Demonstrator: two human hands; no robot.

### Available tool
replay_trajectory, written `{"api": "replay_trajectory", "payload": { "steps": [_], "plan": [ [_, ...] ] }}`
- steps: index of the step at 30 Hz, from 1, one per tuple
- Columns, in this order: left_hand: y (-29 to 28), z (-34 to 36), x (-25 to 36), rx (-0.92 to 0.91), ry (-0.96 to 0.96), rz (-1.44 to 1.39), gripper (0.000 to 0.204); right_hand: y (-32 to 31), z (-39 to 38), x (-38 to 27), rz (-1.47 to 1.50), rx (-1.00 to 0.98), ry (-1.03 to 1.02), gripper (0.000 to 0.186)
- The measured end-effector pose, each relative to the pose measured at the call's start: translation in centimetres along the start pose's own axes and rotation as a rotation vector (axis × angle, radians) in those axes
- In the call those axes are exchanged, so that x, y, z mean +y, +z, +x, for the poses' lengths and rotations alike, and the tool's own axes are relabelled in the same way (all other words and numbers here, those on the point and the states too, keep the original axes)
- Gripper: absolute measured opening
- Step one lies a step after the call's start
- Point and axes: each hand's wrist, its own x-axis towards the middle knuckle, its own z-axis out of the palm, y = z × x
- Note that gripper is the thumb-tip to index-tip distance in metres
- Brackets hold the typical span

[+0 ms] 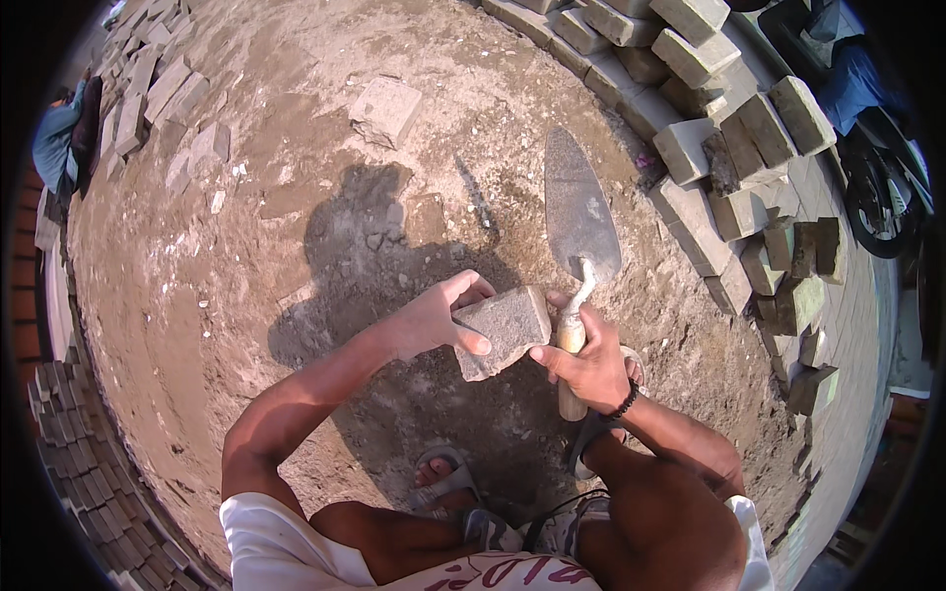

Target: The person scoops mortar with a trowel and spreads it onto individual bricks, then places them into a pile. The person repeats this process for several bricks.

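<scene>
Between my two hands, above the ground, is a grey paver brick (pixel 505 330) with a rough, broken-looking lower edge. My left hand (pixel 448 313) grips its left side, the thumb across the near face and the fingers behind. In my right hand (pixel 588 357) is a trowel (pixel 579 209), its wooden handle in the palm and its pointed blade facing away from me. The right thumb and a fingertip also touch the brick's right edge. A dark beaded bracelet circles my right wrist.
Bare sandy soil (pixel 266 128) surrounds me, with a loose block (pixel 386 110) lying ahead. Stacked pavers (pixel 759 148) line the right side beside a paved strip and a parked motorcycle (pixel 882 192). More bricks (pixel 182 94) and another person (pixel 59 143) are at far left; laid pavers (pixel 94 483) lie at lower left.
</scene>
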Motion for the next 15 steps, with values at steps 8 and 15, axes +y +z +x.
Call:
{"api": "replay_trajectory", "payload": {
  "steps": [8, 15],
  "plan": [
    [0.7, -0.9, -0.8, -0.154, -0.052, 0.071, 0.104, -3.0, -0.9, -1.0, -0.519, -0.125, -0.326, 0.045],
    [-0.3, -1.0, -0.3, 0.045, -0.046, 0.388, 0.107, -5.5, -2.9, -1.2, -1.018, -0.410, -0.312, 0.033]
  ]
}}
